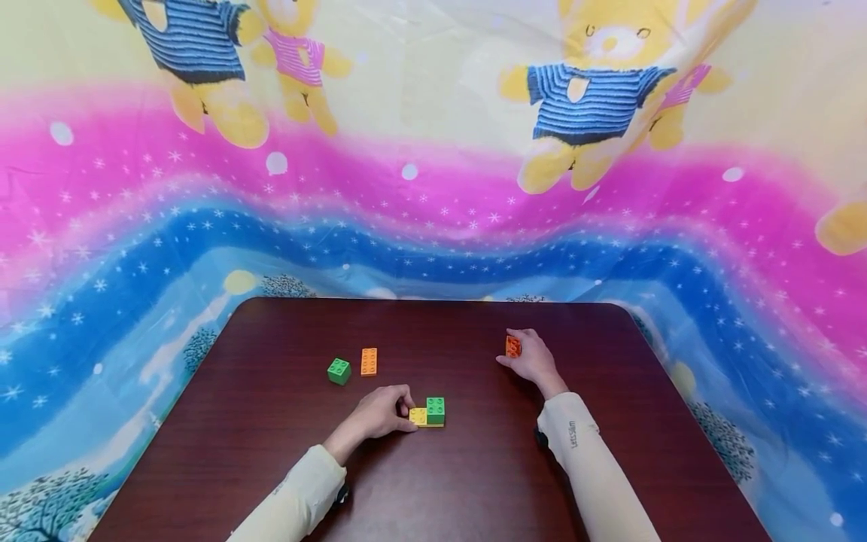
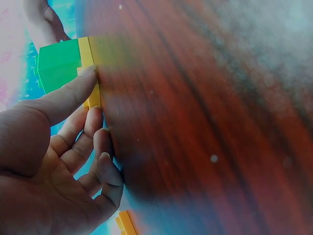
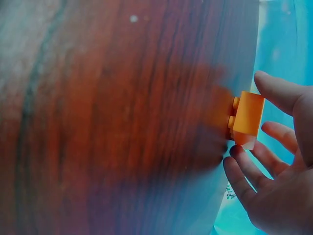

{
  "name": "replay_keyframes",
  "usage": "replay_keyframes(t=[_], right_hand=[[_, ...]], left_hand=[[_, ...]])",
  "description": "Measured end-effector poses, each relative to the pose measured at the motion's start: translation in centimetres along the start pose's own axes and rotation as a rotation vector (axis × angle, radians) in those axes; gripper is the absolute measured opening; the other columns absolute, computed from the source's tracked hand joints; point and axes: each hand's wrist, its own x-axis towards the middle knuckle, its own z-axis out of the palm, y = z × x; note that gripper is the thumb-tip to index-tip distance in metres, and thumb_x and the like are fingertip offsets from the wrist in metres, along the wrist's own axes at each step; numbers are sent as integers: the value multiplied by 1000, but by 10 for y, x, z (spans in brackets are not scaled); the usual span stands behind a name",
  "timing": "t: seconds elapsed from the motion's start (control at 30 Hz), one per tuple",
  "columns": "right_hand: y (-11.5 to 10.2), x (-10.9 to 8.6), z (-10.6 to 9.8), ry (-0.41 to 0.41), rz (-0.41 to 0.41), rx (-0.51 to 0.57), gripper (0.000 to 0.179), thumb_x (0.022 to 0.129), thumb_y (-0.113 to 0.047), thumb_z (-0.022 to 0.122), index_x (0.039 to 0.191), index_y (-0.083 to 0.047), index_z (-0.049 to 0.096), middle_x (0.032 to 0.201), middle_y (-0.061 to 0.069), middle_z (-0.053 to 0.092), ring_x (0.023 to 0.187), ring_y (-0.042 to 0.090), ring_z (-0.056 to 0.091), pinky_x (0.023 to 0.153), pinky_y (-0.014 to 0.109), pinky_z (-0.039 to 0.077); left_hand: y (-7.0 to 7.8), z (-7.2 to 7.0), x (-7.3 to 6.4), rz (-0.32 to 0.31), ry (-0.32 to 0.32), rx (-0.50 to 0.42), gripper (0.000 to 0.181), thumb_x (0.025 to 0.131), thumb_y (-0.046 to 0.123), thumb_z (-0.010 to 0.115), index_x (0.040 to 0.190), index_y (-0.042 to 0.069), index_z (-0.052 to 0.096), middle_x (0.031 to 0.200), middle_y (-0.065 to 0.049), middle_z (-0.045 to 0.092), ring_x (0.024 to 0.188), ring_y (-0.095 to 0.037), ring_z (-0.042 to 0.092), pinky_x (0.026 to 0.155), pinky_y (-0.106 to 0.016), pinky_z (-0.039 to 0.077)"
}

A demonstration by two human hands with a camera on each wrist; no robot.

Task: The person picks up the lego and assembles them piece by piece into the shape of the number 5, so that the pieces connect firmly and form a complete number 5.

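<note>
Left hand (image 1: 378,412) pinches yellow block (image 1: 418,416), green block (image 1: 436,410) mounted; right hand (image 1: 533,359) around 2-o'clock orange block (image 1: 513,347), grip unclear; 10-o'clock cube (image 1: 339,371), slab (image 1: 369,362) loose.

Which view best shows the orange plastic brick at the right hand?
Right wrist: the orange plastic brick appears largest, studs facing the brown table. The head view shows it small; left wrist doesn't show it.
</note>
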Motion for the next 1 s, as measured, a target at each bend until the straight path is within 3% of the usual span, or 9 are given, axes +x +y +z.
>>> replay_keyframes(t=[0.47, 0.8, 1.0], right_hand=[[0, 0, 2, 19, 0, -12, 68, 92, -25, 80, 151, -7, 51, 145, 25, 48, 123, 43, 56, 105, 60, 47], [1, -6, -4, 58, -6, 63, 66, 93, -19, 78, 151, -9, 51, 143, 24, 48, 112, 39, 57, 97, 57, 51], [-2, -9, -7, 71, -44, 102, 60, 90, -10, 79, 144, -6, 54, 138, 24, 52, 109, 39, 58, 94, 57, 51]], left_hand=[[0, 1, 0, 0, 3, 4, 30, 80, 27, 91, 90, 18, 64, 84, 4, 65, 77, -8, 54, 74, -35, 45], [2, 2, 2, 4, 1, -2, 30, 80, 26, 91, 90, 16, 64, 84, 3, 65, 76, -7, 54, 74, -34, 45], [0, 2, 0, -6, 2, -1, 30, 80, 26, 91, 90, 17, 64, 83, 6, 63, 75, -6, 54, 73, -33, 45]])
